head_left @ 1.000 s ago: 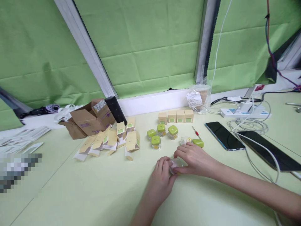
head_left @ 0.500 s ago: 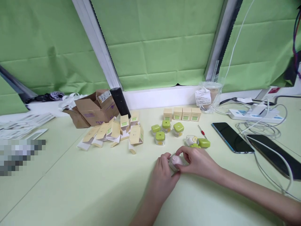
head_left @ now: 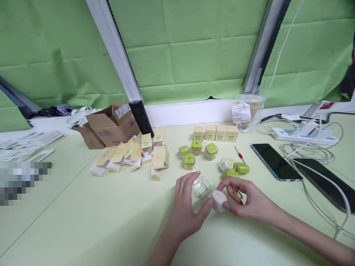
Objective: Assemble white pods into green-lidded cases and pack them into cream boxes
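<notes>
My right hand (head_left: 241, 197) pinches a small pale pink rounded piece (head_left: 218, 200) with a nub on top. A yellow ring-shaped part (head_left: 237, 193) shows at its fingers. My left hand (head_left: 188, 207) has thumb and fingers spread; its fingertips rest by the left side of a clear square cup (head_left: 201, 187) standing on the table, while its thumb is close to the pink piece. Whether that thumb touches it, I cannot tell. Beyond my right hand lie a clear container with a whitish piece (head_left: 226, 164), a green lid (head_left: 242, 167) and another green part (head_left: 231, 173).
Several green-lidded clear jars (head_left: 189, 161) stand ahead, with small closed boxes (head_left: 215, 133) behind. Opened boxes (head_left: 130, 153), a brown carton (head_left: 108, 127) and a black cylinder (head_left: 141, 119) are left. A red-handled screwdriver (head_left: 240, 155), phones (head_left: 276, 162) and cables are right.
The pink piece has come out of the clear cup and moved right in my right hand. My left thumb has left the cup, and the left hand has spread. The camera view has shifted slightly.
</notes>
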The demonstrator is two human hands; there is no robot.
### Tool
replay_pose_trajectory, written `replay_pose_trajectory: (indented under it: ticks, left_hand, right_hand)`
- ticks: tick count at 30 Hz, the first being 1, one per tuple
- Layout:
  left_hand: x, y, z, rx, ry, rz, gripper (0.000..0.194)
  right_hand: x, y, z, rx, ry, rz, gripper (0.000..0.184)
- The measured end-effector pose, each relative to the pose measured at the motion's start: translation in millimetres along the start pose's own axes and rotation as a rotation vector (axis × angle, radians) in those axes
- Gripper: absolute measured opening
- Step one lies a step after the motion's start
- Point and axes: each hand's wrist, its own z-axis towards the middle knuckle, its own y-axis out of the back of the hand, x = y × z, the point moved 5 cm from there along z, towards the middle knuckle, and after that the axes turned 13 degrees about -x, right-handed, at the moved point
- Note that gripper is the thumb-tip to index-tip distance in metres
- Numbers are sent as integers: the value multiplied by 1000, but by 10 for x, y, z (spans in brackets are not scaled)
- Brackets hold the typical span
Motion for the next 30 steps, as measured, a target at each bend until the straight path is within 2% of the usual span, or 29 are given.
replay_pose_trajectory:
  ticks: [3, 5, 8, 12, 16, 21, 23, 24, 26, 30]
  left_hand:
    - [152, 126, 117, -146, 34, 139, 39]
    - [252, 176, 229, -167, 66, 232, 35]
    - [276, 163, 424, -36, 16, 325, 26]
    - [103, 66, 606, 161, -84, 336, 23]
    - [-111, -175, 683, 294, -157, 326, 27]
    - [-336, -686, 750, 446, -269, 345, 31]
    - [-368, -799, 792, 465, -292, 349, 31]
    - [-358, -802, 825, 453, -289, 346, 32]
    - [-281, -687, 913, 388, -262, 349, 31]
    - [-56, -200, 1022, 248, -174, 412, 21]
  right_hand:
    - [-102, -52, -64, 76, -3, -179, 18]
    - [-141, -82, -86, 128, 23, -280, 15]
    - [-132, -91, -92, 120, 122, -384, 11]
    - [-100, -104, -109, 115, 239, -420, 25]
    - [-138, -154, -139, 144, 271, -404, 40]
    - [-208, -192, -139, 123, 256, -489, 37]
    - [-205, -197, -139, 121, 258, -496, 35]
    - [-201, -196, -138, 119, 260, -502, 35]
    - [-196, -187, -137, 109, 265, -526, 32]
    - [-176, -140, -135, 75, 287, -544, 25]
